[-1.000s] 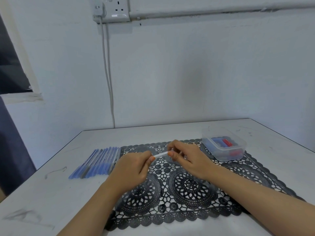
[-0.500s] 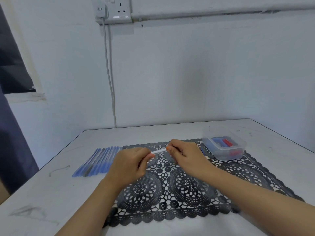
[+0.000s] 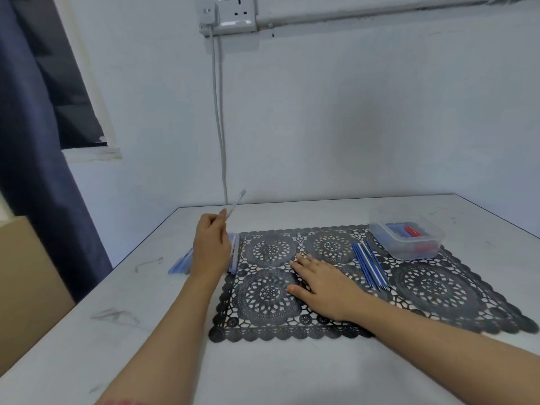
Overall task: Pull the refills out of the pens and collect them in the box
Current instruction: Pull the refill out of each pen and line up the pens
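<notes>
**Pen raised, refills on the mat**

Our left hand [image 3: 210,249] pinches a clear pen [image 3: 234,203], tilted up above the row of pens [image 3: 181,263]. Our right hand [image 3: 324,285] lies flat, fingers spread, on the mat [image 3: 438,287]. Refills [image 3: 369,266] lie just beside the box [image 3: 409,251].

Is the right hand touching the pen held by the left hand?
Apart. The head view shows the right hand flat on the mat, the pen raised in the left hand.

Left hand [image 3: 211,252] raised, fingers pinching; right hand [image 3: 324,285] flat, fingers spread
</notes>
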Demonstrator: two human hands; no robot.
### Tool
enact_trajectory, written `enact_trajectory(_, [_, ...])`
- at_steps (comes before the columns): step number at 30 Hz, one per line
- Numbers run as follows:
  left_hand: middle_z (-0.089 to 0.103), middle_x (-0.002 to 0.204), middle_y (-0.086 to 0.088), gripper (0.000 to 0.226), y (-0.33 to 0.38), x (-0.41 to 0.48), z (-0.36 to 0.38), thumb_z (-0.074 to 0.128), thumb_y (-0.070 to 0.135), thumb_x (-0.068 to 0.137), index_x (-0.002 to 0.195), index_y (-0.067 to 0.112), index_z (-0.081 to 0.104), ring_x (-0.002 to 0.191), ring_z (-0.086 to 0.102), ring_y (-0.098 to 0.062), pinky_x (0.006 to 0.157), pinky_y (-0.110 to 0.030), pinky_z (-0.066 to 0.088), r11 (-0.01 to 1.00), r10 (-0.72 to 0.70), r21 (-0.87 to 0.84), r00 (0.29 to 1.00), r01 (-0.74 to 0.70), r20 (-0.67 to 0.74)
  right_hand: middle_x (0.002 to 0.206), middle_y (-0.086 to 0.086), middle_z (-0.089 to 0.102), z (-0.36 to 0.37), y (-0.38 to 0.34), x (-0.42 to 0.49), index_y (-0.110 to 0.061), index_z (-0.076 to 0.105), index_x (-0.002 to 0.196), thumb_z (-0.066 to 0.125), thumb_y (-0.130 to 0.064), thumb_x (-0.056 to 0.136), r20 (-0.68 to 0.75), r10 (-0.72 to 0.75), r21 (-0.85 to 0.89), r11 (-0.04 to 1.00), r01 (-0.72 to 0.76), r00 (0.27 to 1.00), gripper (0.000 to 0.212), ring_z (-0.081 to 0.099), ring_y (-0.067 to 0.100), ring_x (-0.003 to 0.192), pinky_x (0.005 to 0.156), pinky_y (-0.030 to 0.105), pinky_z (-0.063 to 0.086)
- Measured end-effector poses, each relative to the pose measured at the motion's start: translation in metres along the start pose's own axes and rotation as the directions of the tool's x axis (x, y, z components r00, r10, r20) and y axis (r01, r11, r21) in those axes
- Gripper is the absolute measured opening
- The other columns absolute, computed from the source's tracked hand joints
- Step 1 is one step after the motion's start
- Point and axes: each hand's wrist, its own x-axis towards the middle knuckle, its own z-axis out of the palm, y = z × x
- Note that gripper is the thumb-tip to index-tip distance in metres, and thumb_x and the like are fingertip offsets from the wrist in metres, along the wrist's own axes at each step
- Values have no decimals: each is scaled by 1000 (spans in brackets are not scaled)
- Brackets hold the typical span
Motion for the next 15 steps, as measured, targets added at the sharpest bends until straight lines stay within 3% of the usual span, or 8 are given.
enact_trajectory(3, [54,105,-17,34,-20,4,-13,48,1,92,125,0,55,90,54,-27,76,-24,36,980,-194,27,978,196,-71,156,-3,0,-2,-2,1,-26,5,148,12,-63,90,36,1,-31,1000,1,999,70,-2,13,143,117,35,2])
enact_trajectory(7, [59,116,-19,33,-41,0,-30,48,3,91,122,0,58,105,56,-32,85,-26,38,890,-451,7,883,456,-131,156,-4,0,-3,-3,1,-26,4,148,-6,-73,71,37,5,-30,1000,-4,999,91,-2,13,143,117,35,2])
enact_trajectory(11, [66,110,-16,28,-48,-6,-38,51,6,89,113,3,66,99,61,-31,78,-30,46,758,-649,-62,741,649,-172,156,-5,1,-4,-4,-1,-26,4,148,-15,-78,60,41,-8,-19,1000,9,999,104,0,14,143,116,34,4])
enact_trajectory(15, [67,105,-21,26,-51,-8,-40,48,-1,87,106,-3,66,95,62,-34,74,-28,45,714,-700,-104,702,692,-131,156,-4,2,-4,-5,0,-26,6,148,13,-62,90,34,0,-21,1000,1,999,69,1,13,143,117,34,4])
